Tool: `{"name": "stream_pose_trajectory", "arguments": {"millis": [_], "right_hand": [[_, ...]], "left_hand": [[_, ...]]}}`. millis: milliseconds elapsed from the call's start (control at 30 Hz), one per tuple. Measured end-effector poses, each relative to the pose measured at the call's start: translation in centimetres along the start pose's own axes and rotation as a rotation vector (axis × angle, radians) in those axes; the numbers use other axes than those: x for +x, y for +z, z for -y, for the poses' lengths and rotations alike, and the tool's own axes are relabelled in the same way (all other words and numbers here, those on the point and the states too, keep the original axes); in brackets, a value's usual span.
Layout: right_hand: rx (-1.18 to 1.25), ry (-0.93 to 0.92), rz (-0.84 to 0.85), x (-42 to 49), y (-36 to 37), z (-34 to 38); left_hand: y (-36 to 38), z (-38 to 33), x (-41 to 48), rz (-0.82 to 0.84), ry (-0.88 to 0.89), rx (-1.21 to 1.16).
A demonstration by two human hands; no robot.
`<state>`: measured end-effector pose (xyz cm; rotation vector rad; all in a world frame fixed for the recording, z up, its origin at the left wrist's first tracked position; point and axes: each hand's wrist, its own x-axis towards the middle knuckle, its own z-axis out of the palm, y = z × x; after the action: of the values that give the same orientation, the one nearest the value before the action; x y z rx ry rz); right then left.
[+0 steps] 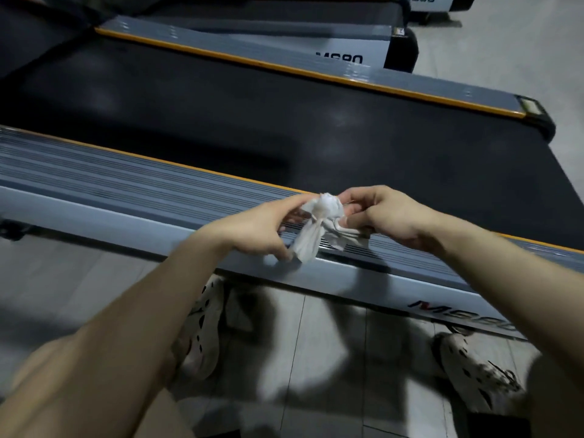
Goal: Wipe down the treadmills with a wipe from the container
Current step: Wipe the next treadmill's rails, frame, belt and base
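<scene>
Head | left hand (252, 230), right hand (390, 216) fingers (357, 193) pinching crumpled wipe (317, 230) | treadmill (132, 197) lettering (442, 311) blurred, starts "M"

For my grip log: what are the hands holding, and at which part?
One crumpled white wipe: left hand pinches its left side, right hand grips its right end.

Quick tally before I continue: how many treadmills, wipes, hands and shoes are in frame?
Treadmills: 3 (nearest treadmill, second treadmill, third treadmill cut off at the top edge)
Wipes: 1 (crumpled white wipe, held by both hands)
Hands: 2 (left hand, right hand)
Shoes: 2 (left shoe, right shoe)
Total: 8
</scene>
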<state>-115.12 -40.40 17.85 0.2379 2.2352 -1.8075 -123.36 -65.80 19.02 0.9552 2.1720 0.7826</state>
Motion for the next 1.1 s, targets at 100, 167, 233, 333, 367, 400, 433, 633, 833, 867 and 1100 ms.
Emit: {"name": "stream_pose_trajectory", "arguments": {"millis": [100,167,233,333,367,400,433,633,833,867,1100], "right_hand": [[0.071,-0.017,-0.004,0.6,0.4,0.5],[0.117,0.014,-0.014,0.7,0.2,0.1],[0.162,0.064,-0.063,0.6,-0.1,-0.7],[0.254,0.135,-0.151,0.6,0.1,-1.7],[0.28,0.146,-0.17,0.6,0.3,-1.8],[0.31,0.15,-0.181,0.6,0.4,-1.9],[0.343,0.152,-0.183,0.5,0.6,-1.9],[0.481,0.151,-0.039,-0.5,1.7,-1.4],[0.538,0.175,-0.042,-0.6,1.5,-0.9],[0.545,0.174,-0.038,-0.6,1.5,-1.0],[0.528,0.156,-0.017,-0.5,1.3,-0.9]], "left_hand": [[-0.1,0.4,0.4,-0.009,-0.032,-0.198],[-0.6,0.6,0.3,-0.022,-0.072,-0.28],[-1.0,0.4,0.1,-0.037,-0.103,-0.326],[-0.9,0.1,0.3,-0.05,-0.091,-0.397],[-0.8,0.0,0.4,-0.071,-0.08,-0.408],[-0.6,0.0,0.6,-0.096,-0.065,-0.413],[-0.3,0.0,0.7,-0.119,-0.054,-0.416],[1.3,-0.3,1.6,-0.159,-0.022,-0.375],[1.7,-0.3,2.2,-0.342,-0.008,-0.336],[1.8,-0.2,2.3,-0.389,-0.021,-0.34],[1.7,-0.4,2.2,-0.218,-0.286,-0.814]]}}
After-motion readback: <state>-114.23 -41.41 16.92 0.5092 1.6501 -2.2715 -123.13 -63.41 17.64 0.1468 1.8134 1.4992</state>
